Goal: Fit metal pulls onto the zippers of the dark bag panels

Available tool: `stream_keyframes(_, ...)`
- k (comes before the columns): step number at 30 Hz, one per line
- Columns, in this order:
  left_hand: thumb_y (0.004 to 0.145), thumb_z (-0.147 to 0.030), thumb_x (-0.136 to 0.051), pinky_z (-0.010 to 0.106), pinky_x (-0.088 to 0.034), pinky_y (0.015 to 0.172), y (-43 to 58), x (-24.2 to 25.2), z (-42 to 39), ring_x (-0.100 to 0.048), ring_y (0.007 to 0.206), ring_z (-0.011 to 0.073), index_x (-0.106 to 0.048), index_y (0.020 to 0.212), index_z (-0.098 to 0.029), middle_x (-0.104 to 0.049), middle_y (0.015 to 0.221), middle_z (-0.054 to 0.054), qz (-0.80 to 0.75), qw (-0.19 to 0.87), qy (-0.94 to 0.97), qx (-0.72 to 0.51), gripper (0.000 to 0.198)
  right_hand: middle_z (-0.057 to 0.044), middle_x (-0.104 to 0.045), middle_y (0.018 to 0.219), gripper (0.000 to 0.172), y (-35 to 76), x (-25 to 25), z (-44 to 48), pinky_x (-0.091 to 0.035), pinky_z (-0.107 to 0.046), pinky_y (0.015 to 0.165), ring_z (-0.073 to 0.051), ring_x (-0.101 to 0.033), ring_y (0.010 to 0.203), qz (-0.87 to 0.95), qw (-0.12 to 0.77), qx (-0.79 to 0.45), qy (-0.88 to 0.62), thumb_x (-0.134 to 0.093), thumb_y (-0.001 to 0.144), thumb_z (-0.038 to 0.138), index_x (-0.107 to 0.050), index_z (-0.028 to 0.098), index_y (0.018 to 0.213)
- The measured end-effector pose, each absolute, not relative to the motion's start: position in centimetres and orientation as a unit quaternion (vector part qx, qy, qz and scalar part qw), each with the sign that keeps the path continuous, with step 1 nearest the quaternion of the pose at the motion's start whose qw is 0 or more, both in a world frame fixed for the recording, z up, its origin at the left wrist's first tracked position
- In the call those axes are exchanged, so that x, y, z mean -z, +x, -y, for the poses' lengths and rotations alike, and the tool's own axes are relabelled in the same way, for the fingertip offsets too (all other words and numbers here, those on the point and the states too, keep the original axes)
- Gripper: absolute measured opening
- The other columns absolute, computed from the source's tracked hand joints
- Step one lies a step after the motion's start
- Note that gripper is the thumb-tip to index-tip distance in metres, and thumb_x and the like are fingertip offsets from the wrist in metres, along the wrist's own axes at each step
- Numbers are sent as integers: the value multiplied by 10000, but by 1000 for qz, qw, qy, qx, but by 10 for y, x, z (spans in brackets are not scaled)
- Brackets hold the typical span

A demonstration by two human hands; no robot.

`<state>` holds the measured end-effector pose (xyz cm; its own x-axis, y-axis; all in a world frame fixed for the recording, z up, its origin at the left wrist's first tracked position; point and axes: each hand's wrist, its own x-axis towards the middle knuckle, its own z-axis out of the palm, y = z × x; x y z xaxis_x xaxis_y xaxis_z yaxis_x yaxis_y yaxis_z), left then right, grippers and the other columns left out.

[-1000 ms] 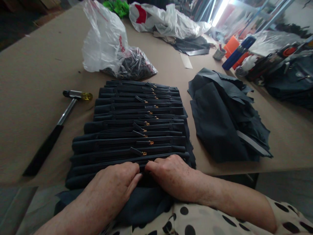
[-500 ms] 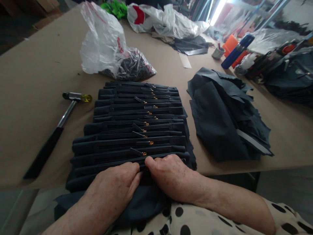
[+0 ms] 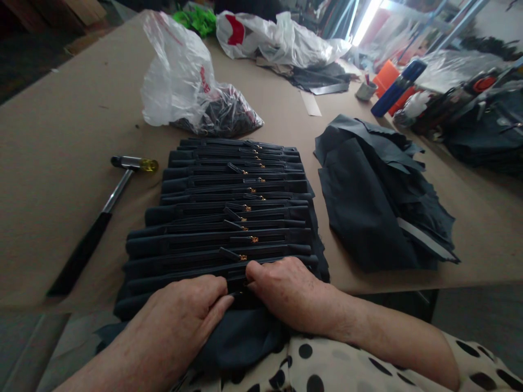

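Overlapping rows of dark navy zippered fabric pieces (image 3: 192,247) lie on the table in front of me, with small gold zipper pulls near their middles. At the nearest row, my left hand (image 3: 194,302) is closed on the fabric, its thumb along the near side. My right hand (image 3: 288,296) is closed on the same nearest piece, thumb and curled fingers pinching it. A short gap shows between the two hands, with dark zipper tape in it. Loose navy cloth (image 3: 241,337) hangs below them over the table edge toward my lap. Both hands' fingertips are hidden.
Left of the rows lies a hammer (image 3: 108,209) with a yellow-tipped head. Behind them sits a clear plastic bag (image 3: 180,71) with dark contents. A pile of navy cloth pieces (image 3: 368,201) is on the right. Farther back are a white bag (image 3: 281,38) and a grey cup (image 3: 366,90).
My left hand has shifted a little left and its thumb has straightened, widening the gap between my hands. My right hand stays nearly in place. The whole view has shifted slightly.
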<state>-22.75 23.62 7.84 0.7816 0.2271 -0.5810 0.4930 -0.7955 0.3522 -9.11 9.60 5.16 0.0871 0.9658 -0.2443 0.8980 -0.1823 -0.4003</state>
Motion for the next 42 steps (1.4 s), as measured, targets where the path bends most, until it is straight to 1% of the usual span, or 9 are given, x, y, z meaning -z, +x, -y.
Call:
stream_keyframes(4,853,-408,-320,333,-388,656,-226,-74,-229,-582,713,200,-546,734,-221,-616,750,25,-202,251,910,261,317,11,-641,714,150,-87,-54,-95,-270,-255,499,-127,-577,582,634,99,-270,-718,-391,880,211,-524,225,950)
stream_keyframes(7,850,-403,-322,337,-378,648,-224,-71,-228,-578,698,200,-531,713,-220,-610,734,26,-208,245,912,256,309,6,-654,767,121,-88,-56,-95,-288,-252,528,-131,-599,662,639,112,-273,-710,-427,876,237,-531,219,936)
stream_keyframes(9,848,-393,-320,338,-376,650,-223,-70,-228,-582,702,201,-534,718,-224,-615,742,27,-210,248,909,259,303,3,-651,759,95,-90,-56,-95,-273,-257,506,-137,-595,640,641,102,-260,-715,-442,868,256,-510,205,911)
stream_keyframes(12,848,-387,-314,340,-373,652,-222,-68,-226,-590,703,201,-545,735,-234,-624,751,24,-214,253,907,259,299,4,-645,731,87,-93,-55,-95,-249,-262,473,-143,-581,573,646,86,-239,-720,-431,839,194,-466,199,918)
stream_keyframes(18,841,-386,-320,341,-368,632,-221,-64,-223,-595,684,203,-537,711,-238,-623,727,18,-219,247,911,246,293,-6,-645,730,120,-96,-55,-94,-293,-260,469,-160,-592,559,643,72,-223,-729,-433,793,147,-424,195,903)
stream_keyframes(32,840,-432,-325,345,-357,612,-227,-60,-228,-589,656,217,-529,713,-242,-604,699,18,-230,208,923,230,306,-10,-617,695,197,-96,-55,-97,-361,-271,489,-162,-557,518,628,66,-247,-735,-397,793,117,-454,193,966)
stream_keyframes(35,826,-476,-361,329,-358,624,-227,-65,-237,-578,669,202,-534,693,-239,-608,702,12,-235,241,915,221,322,-1,-606,682,180,-89,-62,-97,-375,-254,529,-150,-562,564,595,103,-289,-742,-400,830,168,-499,211,974)
stream_keyframes(39,794,-563,-412,286,-362,607,-227,-82,-264,-550,651,164,-546,661,-224,-592,659,-9,-275,314,893,168,388,-7,-631,803,197,-81,-80,-92,-414,-209,657,-118,-585,737,521,218,-376,-734,-406,873,225,-574,230,976)
stream_keyframes(42,767,-597,-452,254,-367,574,-223,-93,-299,-520,610,136,-568,660,-211,-562,610,-24,-321,379,865,74,417,14,-621,762,199,-73,-73,-91,-391,-156,597,-75,-544,665,518,277,-431,-685,-466,823,177,-620,212,944)
